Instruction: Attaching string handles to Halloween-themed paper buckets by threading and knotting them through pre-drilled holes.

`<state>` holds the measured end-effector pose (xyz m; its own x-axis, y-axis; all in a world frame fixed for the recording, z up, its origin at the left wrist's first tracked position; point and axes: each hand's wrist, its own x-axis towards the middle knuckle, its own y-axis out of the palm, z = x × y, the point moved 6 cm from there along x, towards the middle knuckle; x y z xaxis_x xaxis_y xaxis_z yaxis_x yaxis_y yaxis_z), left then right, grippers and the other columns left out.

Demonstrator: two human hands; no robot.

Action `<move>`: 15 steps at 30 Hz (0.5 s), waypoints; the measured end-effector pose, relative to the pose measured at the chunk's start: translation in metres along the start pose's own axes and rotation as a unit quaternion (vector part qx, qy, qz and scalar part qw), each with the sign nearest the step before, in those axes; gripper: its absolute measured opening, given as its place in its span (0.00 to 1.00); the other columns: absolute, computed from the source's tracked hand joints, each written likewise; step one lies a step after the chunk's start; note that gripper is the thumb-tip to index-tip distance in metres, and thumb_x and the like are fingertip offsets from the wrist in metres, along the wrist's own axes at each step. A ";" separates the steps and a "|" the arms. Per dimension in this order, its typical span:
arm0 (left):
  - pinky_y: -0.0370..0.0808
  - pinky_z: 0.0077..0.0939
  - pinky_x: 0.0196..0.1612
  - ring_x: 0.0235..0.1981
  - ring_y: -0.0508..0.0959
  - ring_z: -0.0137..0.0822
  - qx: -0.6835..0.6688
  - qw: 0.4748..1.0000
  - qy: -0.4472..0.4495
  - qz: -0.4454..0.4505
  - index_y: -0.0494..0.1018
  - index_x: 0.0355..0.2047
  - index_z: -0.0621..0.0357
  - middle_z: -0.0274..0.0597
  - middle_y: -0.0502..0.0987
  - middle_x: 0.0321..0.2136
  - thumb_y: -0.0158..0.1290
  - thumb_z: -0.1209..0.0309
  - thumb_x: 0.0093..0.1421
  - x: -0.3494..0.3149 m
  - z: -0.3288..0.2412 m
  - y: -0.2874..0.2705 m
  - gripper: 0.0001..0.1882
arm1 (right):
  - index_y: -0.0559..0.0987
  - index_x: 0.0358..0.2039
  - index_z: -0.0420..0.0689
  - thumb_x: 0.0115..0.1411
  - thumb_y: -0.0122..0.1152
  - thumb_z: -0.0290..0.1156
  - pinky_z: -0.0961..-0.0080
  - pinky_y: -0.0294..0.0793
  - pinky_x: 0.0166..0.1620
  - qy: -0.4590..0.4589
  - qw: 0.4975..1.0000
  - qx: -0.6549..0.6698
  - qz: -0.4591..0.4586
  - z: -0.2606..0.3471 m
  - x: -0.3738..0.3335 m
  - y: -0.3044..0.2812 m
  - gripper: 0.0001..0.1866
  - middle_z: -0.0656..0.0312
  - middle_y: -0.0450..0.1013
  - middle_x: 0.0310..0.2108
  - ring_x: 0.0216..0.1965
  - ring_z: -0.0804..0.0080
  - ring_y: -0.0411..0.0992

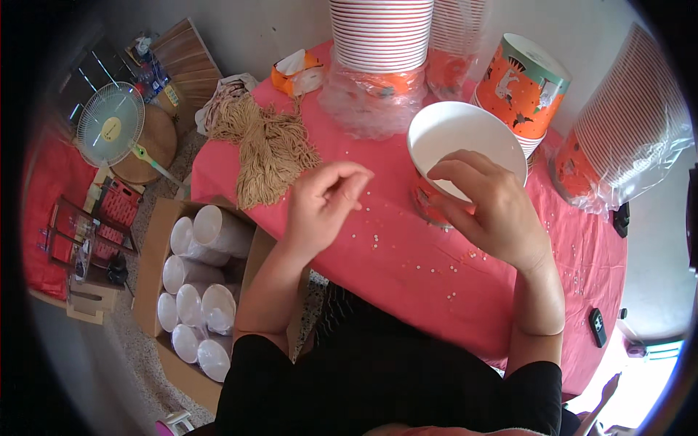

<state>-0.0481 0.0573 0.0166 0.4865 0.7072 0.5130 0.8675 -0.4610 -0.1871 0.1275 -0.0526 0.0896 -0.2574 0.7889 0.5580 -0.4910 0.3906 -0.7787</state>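
Note:
My left hand (pixel 325 206) is raised over the near side of the table, its thumb and fingers curled together. Whatever it may pinch is hidden or too small to make out. My right hand (pixel 496 206) arches over the near rim of a white-lined orange paper bucket (pixel 465 127). Its thumb and fingers are apart, with part of the bucket showing between them; whether they touch it is unclear. A bundle of tan strings (pixel 273 149) lies to the left of the bucket. Small pale round bits (pixel 434 270) are scattered on the pink tablecloth (pixel 407 305).
Behind stand a tall stack of paper buckets (pixel 382 36), an upturned orange bucket (pixel 525 83) and a plastic-wrapped stack (pixel 625 123). An orange-and-white packet (pixel 297 71) lies at the back. A carton (pixel 171 349) of wrapped white cups sits lower left. A black remote-like object (pixel 598 327) lies at right.

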 end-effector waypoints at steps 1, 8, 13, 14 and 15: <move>0.72 0.16 0.29 0.27 0.76 0.22 -0.041 0.999 -0.024 -0.020 0.76 0.40 0.64 0.34 0.78 0.29 0.53 0.75 0.64 0.000 0.003 -0.003 0.06 | 0.75 0.36 0.40 0.51 0.64 0.26 0.58 0.73 0.40 0.003 1.000 0.005 -0.007 0.000 0.000 -0.002 0.12 0.54 0.73 0.34 0.38 0.52 0.73; 0.74 0.22 0.36 0.36 0.78 0.33 0.295 0.952 -0.023 0.083 0.76 0.36 0.63 0.39 0.77 0.32 0.56 0.75 0.60 0.009 0.022 -0.030 0.05 | 0.75 0.35 0.40 0.51 0.64 0.26 0.58 0.73 0.39 -0.006 1.000 -0.003 -0.013 0.004 -0.003 -0.009 0.11 0.54 0.73 0.34 0.39 0.52 0.73; 0.73 0.38 0.44 0.38 0.76 0.48 0.403 0.893 0.020 0.200 0.77 0.32 0.61 0.45 0.76 0.32 0.59 0.72 0.52 -0.011 0.050 -0.006 0.08 | 0.75 0.35 0.40 0.52 0.64 0.27 0.58 0.73 0.36 0.007 1.000 -0.006 -0.006 0.001 -0.004 -0.010 0.10 0.54 0.73 0.33 0.35 0.50 0.74; 0.73 0.38 0.43 0.38 0.76 0.48 0.418 0.889 0.044 0.184 0.77 0.31 0.61 0.45 0.76 0.31 0.59 0.72 0.52 -0.012 0.052 -0.005 0.07 | 0.75 0.35 0.40 0.52 0.64 0.27 0.58 0.73 0.36 0.007 1.000 -0.006 -0.006 0.002 -0.005 -0.010 0.10 0.54 0.73 0.33 0.35 0.50 0.74; 0.72 0.38 0.43 0.38 0.76 0.48 0.432 0.884 0.067 0.168 0.77 0.31 0.61 0.45 0.76 0.31 0.59 0.72 0.52 -0.013 0.052 -0.005 0.07 | 0.76 0.35 0.40 0.51 0.64 0.24 0.61 0.74 0.38 0.019 1.000 -0.004 0.006 0.001 -0.005 -0.009 0.10 0.54 0.74 0.35 0.36 0.51 0.74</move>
<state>-0.0529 0.0783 -0.0328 0.7651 0.5113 0.3914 0.4608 -0.0101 -0.8875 0.1329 -0.0605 0.0943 -0.2306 0.8110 0.5378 -0.4809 0.3855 -0.7875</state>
